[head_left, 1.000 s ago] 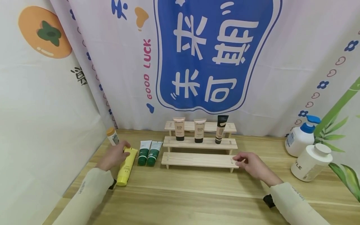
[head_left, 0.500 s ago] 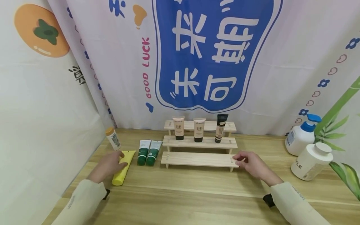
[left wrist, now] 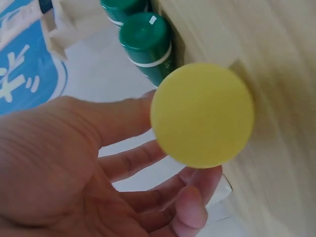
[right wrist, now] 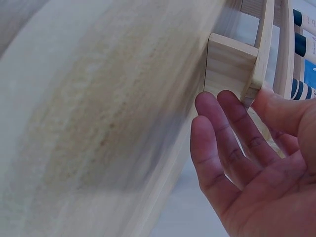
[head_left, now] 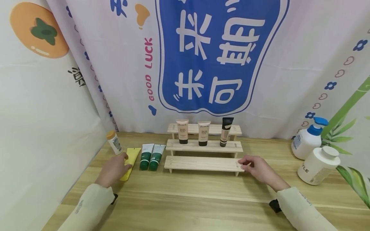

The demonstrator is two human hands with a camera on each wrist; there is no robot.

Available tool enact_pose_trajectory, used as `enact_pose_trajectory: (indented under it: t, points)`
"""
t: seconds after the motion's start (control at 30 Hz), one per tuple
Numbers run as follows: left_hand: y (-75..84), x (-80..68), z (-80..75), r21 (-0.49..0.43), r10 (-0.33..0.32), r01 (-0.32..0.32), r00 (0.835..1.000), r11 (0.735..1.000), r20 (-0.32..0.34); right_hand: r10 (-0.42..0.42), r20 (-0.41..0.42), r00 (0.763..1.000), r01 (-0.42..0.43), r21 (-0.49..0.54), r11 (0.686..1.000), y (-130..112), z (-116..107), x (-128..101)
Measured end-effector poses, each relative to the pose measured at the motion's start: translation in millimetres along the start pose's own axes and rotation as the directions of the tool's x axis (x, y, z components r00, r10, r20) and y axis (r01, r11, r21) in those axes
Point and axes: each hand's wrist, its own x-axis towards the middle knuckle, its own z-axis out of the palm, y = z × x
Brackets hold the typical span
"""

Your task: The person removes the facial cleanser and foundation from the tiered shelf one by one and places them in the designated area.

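Note:
A yellow tube (head_left: 132, 156) lies on the wooden table (head_left: 188, 205), left of two green tubes (head_left: 150, 157). My left hand (head_left: 122, 162) grips its near end. In the left wrist view my fingers (left wrist: 197, 202) curl under the round yellow cap (left wrist: 202, 114), with the green caps (left wrist: 146, 39) just behind. My right hand (head_left: 244, 164) rests at the right end of the lowest step of a three-step wooden rack (head_left: 202, 163). The right wrist view shows the thumb against the board edge and loose fingers (right wrist: 217, 128) beside the rack's leg (right wrist: 229, 66).
Two beige BB tubes (head_left: 182, 131) and a dark tube (head_left: 224, 131) stand on the rack's middle step. A small orange-capped bottle (head_left: 113, 142) stands at the far left. A blue-pump bottle (head_left: 306, 142) and a white jar (head_left: 318, 165) stand at the right. A printed cloth hangs behind.
My left hand slid from the yellow tube's far part back to its cap end and closed round it; the tube shifted slightly. The right hand stayed at the rack's end.

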Motion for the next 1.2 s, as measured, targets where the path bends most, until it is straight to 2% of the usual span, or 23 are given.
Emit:
enact_pose_trajectory:
  t: [0.23, 0.37, 0.5, 0.6, 0.67, 0.7, 0.73, 0.8, 0.87, 0.97, 1.03, 1.1, 1.17, 1.2]
  points:
    - [6.3, 22.4, -1.9, -0.005, -0.056, 0.056, 0.998, 0.998, -0.013, 0.003, -0.001, 1.0, -0.003, 0.002, 1.0, -1, 1, -1]
    - [12.4, 29.8, -4.1, -0.007, -0.115, 0.115, 0.993, 0.993, 0.009, -0.007, -0.005, 1.0, 0.007, -0.001, 1.0, -2, 0, -1]
    - [19.1, 34.9, -5.1, 0.007, -0.14, 0.14, 0.99, 0.99, 0.018, -0.014, -0.009, 1.0, 0.014, 0.002, 1.0, -3, -2, -2]
    - [31.8, 34.9, -7.4, -0.001, -0.094, 0.094, 0.995, 0.996, -0.041, -0.01, -0.013, 1.0, 0.01, 0.003, 1.0, -3, -2, -2]
    - [47.1, 33.7, -10.5, -0.032, -0.022, 0.018, 0.993, 0.999, -0.12, -0.015, -0.008, 1.0, 0.015, -0.003, 1.0, -2, -3, -2]
    - [56.7, 32.6, -13.0, -0.051, 0.026, -0.035, 0.986, 0.998, -0.162, -0.015, -0.005, 1.0, 0.015, -0.004, 1.0, -2, -3, -2]
    - [67.1, 32.0, -15.1, -0.064, 0.078, -0.093, 0.976, 0.994, -0.203, -0.013, -0.005, 1.0, 0.013, -0.005, 1.0, -2, -3, -1]
    - [89.1, 31.9, -19.9, -0.082, 0.195, -0.225, 0.941, 0.971, -0.276, -0.01, -0.003, 1.0, 0.01, -0.008, 1.0, -2, -4, -2]
    - [110.1, 33.4, -23.1, -0.079, 0.299, -0.344, 0.892, 0.936, -0.339, -0.008, -0.006, 1.0, 0.008, -0.009, 1.0, -1, -4, -2]
    - [135.6, 38.3, -24.7, -0.059, 0.418, -0.481, 0.811, 0.875, -0.408, -0.014, -0.004, 1.0, 0.014, -0.003, 1.0, -1, -4, -1]
    - [148.1, 42.2, -23.9, -0.045, 0.465, -0.539, 0.764, 0.841, -0.448, -0.021, 0.0, 1.0, 0.021, 0.002, 1.0, -1, -3, -1]
    - [157.2, 45.9, -22.7, -0.029, 0.497, -0.578, 0.725, 0.815, -0.478, -0.028, 0.006, 1.0, 0.028, 0.007, 1.0, -1, -2, 0]
    - [163.7, 48.4, -21.6, -0.014, 0.514, -0.6, 0.697, 0.8, -0.5, -0.026, 0.009, 1.0, 0.026, 0.006, 1.0, 0, -1, 0]
    - [166.1, 49.4, -21.0, -0.006, 0.518, -0.604, 0.689, 0.797, -0.507, -0.022, 0.009, 1.0, 0.022, 0.006, 1.0, 0, -1, 1]
